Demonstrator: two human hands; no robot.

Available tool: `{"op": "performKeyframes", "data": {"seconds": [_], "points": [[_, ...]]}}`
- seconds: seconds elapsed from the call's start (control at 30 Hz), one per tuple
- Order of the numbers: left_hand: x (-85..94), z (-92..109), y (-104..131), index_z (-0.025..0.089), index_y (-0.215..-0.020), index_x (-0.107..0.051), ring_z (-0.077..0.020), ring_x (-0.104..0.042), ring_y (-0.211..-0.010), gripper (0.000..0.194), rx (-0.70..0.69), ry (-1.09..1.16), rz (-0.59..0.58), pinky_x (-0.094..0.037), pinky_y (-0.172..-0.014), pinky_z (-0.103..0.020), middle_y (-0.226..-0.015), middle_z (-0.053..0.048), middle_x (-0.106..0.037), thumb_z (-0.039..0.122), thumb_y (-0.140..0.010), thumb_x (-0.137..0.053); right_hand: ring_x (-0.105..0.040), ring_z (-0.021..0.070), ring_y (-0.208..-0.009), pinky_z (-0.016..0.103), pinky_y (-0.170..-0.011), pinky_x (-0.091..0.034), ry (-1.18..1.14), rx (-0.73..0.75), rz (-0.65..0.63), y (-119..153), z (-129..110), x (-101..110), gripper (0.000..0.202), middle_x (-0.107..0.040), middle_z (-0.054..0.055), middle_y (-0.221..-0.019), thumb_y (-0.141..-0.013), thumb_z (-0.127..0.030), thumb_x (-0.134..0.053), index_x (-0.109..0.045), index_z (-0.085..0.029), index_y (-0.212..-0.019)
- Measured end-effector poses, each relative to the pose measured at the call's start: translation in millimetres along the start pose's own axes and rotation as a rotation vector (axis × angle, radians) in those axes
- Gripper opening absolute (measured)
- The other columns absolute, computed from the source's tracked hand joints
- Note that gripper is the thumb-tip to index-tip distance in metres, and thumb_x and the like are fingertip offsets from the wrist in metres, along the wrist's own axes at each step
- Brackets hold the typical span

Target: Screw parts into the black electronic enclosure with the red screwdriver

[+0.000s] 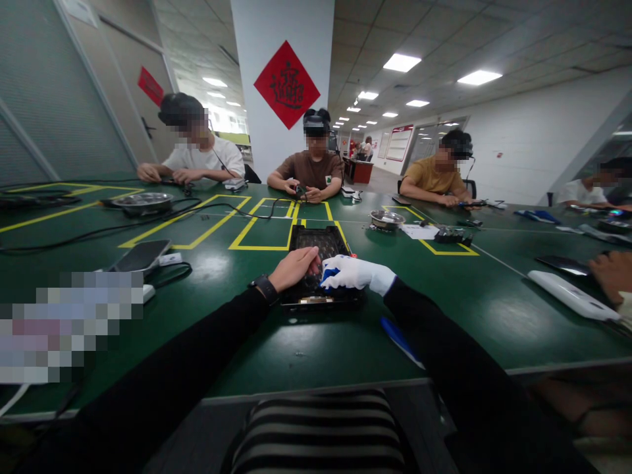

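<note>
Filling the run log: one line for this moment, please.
left hand: bare, over black case | right hand: gloved, over same case | nearby: blue item by right sleeve

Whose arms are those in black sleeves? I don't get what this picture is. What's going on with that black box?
There's no robot, just a person. A camera worn on their head took this, looking forward and down. The left hand is bare, with a black wristband; the right hand wears a white-and-blue glove. Both are at the black case; I can't tell whether they hold anything. It lies on a green table with yellow markings and a metal bowl. Opposite sits a person in a brown shirt.
</note>
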State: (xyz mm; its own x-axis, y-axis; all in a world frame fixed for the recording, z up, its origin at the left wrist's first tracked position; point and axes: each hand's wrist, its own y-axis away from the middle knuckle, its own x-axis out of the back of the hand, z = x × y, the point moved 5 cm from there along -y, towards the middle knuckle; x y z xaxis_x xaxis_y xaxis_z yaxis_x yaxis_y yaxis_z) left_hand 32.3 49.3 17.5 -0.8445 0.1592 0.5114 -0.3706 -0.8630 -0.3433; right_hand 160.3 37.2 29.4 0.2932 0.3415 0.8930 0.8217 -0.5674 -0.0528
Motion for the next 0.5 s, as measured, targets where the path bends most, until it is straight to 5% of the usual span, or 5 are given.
{"op": "performKeyframes", "data": {"seconds": [0.5], "points": [[-0.7,-1.4,0.0,0.014,-0.077,-0.06,-0.0117,-0.056,-0.056,0.053,0.002,-0.021,0.002,-0.044,-0.057,-0.023,-0.064,-0.003,-0.064,0.053,-0.089,-0.025,-0.055,0.0141,-0.071,0.022,-0.064,-0.041,0.104,-0.105,-0.01,0.0,-1.4,3.4,0.032,-0.064,0.004,-0.083,-0.072,-0.044,-0.06,-0.066,-0.015,-0.084]]}}
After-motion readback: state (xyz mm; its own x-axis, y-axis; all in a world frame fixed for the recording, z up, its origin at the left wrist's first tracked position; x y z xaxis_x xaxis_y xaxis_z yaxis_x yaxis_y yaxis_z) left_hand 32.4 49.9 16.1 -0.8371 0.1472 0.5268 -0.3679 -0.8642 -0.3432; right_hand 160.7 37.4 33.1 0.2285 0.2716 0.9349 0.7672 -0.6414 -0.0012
